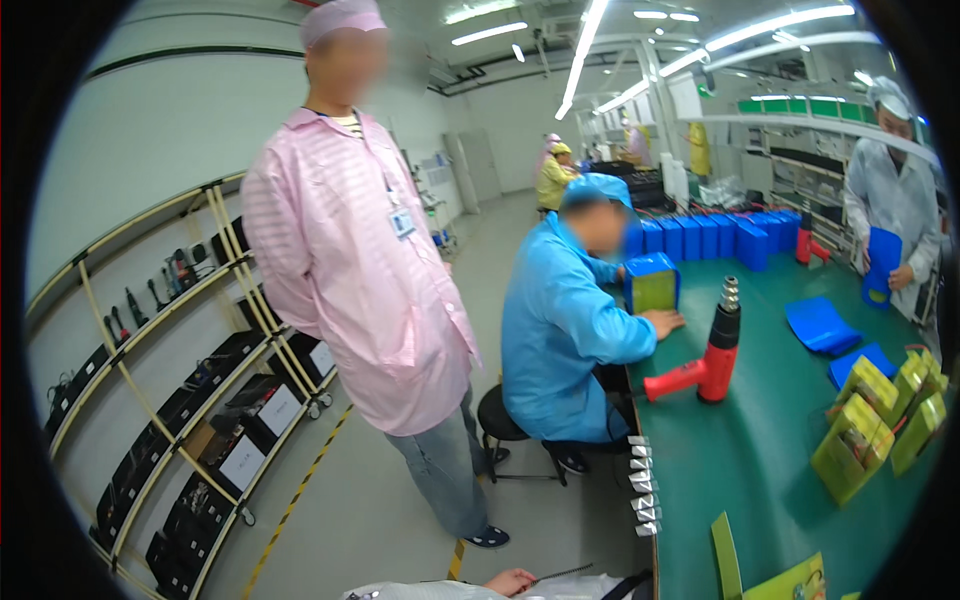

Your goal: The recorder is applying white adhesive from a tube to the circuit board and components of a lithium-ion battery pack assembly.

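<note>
My left hand [511, 581] shows at the bottom edge, below the table's level, with a white sleeve [430, 592] behind it. Its fingers look curled. A thin black coiled cord [562, 574] runs rightward from beside the fingertips; whether they grip it is unclear. My right hand is out of sight. Nearest to me on the green table [690, 500] are a yellow-green board [727, 556] standing on edge and a yellow-green pack [790, 583], cut off by the lower edge. Farther up stands a red and black heat gun [716, 355], nozzle upward.
Several yellow-green packs [853, 450] with wires stand at right, near blue sleeves [822, 325]. A seated co-worker in blue [565, 300] has hands by a blue-wrapped pack [653, 284]. A person in pink [360, 270] stands left, before a wheeled rack [180, 440]. Another co-worker [890, 195] holds a blue sheet.
</note>
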The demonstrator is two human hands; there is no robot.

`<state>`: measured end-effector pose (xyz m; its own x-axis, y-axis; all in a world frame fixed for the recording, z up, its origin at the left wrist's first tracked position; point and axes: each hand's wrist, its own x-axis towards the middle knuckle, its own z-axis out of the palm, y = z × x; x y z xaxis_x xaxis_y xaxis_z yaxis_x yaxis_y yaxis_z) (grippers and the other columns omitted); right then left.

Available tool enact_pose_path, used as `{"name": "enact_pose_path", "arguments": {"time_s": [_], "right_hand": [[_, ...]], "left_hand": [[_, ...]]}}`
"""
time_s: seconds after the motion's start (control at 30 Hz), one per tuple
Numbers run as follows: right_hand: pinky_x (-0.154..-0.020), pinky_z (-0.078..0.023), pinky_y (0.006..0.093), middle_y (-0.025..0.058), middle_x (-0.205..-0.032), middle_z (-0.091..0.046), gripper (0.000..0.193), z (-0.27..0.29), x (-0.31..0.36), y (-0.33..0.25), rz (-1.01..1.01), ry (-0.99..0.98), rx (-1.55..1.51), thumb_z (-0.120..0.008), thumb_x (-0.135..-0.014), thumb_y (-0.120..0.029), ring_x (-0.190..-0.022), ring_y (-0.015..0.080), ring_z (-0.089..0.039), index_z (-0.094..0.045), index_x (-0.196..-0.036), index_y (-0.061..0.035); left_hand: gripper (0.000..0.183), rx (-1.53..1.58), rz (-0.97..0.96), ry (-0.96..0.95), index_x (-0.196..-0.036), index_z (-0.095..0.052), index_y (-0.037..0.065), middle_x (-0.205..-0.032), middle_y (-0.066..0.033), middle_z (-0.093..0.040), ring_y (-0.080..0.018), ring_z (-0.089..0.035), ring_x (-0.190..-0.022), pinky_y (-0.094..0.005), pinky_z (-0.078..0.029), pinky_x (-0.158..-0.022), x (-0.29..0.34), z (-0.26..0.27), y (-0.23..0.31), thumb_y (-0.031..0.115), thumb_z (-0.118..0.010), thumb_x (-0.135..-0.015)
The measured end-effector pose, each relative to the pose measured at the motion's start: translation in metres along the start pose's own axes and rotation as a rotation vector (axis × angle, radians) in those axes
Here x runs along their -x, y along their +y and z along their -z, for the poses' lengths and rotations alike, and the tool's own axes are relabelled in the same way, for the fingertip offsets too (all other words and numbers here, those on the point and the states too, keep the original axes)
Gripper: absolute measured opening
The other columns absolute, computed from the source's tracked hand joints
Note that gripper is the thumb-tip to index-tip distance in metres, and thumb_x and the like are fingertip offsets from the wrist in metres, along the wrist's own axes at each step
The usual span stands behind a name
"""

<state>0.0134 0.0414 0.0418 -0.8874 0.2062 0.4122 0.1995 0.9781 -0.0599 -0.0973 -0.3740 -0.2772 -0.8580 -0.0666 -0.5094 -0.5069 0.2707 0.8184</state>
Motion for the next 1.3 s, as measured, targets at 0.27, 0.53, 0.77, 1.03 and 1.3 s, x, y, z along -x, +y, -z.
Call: {"name": "enact_pose_path", "arguments": {"time_s": [0.27, 0.53, 0.77, 1.03, 1.3], "right_hand": [[-0.087, -0.042, 0.0465, 0.0161, -0.114, -0.054, 0.05, -0.025, 0.023, 0.017, -0.103, -0.036, 0.048, -0.072, -0.073, -0.032, -0.102, 0.0361, -0.051, -0.062, -0.121, -0.0281], [-0.092, -0.038, 0.0454, 0.0166, -0.117, -0.052, 0.043, -0.01, 0.015, 0.003, -0.13, -0.066, -0.006, -0.068, -0.078, -0.026, -0.105, 0.0368, -0.049, -0.062, -0.121, -0.0237], [-0.093, -0.037, 0.0454, 0.018, -0.115, -0.053, 0.038, -0.007, 0.009, 0.002, -0.144, -0.064, -0.03, -0.066, -0.08, -0.019, -0.105, 0.037, -0.049, -0.063, -0.118, -0.0185], [-0.092, -0.037, 0.0456, 0.0186, -0.115, -0.053, 0.038, -0.01, 0.012, 0.002, -0.136, -0.054, -0.011, -0.066, -0.081, -0.019, -0.105, 0.0373, -0.049, -0.063, -0.118, -0.0181], [-0.092, -0.038, 0.0453, 0.0185, -0.117, -0.052, 0.039, -0.011, 0.016, 0.003, -0.11, -0.018, -0.04, -0.066, -0.08, -0.02, -0.105, 0.0381, -0.048, -0.063, -0.119, -0.02]], "left_hand": [[0.025, 0.082, 0.093, -0.158, -0.11, -0.061, 0.003, -0.087, -0.0013, -0.061, -0.0094, -0.054, -0.075, -0.0208, -0.045, -0.07, -0.017, 0.005, -0.028, 0.015, -0.053, -0.089], [0.025, 0.15, 0.107, -0.142, -0.109, -0.057, 0.0, -0.084, -0.0036, -0.06, -0.0109, -0.054, -0.071, -0.022, -0.045, -0.067, -0.006, 0.005, -0.009, 0.011, -0.051, -0.088], [0.021, 0.21, 0.12, -0.172, -0.107, -0.055, 0.001, -0.077, -0.0034, -0.058, -0.0102, -0.05, -0.063, -0.0225, -0.042, -0.058, 0.027, -0.002, 0.092, 0.011, -0.049, -0.09], [0.02, 0.321, -0.006, -0.359, -0.109, -0.056, 0.004, -0.081, -0.0002, -0.058, -0.0064, -0.049, -0.066, -0.02, -0.04, -0.061, 0.032, -0.019, 0.156, 0.012, -0.045, -0.094], [0.021, 0.357, -0.057, -0.475, -0.11, -0.056, 0.005, -0.083, 0.0006, -0.058, -0.0049, -0.049, -0.068, -0.0184, -0.039, -0.062, 0.037, -0.033, 0.166, 0.014, -0.045, -0.095]]}}
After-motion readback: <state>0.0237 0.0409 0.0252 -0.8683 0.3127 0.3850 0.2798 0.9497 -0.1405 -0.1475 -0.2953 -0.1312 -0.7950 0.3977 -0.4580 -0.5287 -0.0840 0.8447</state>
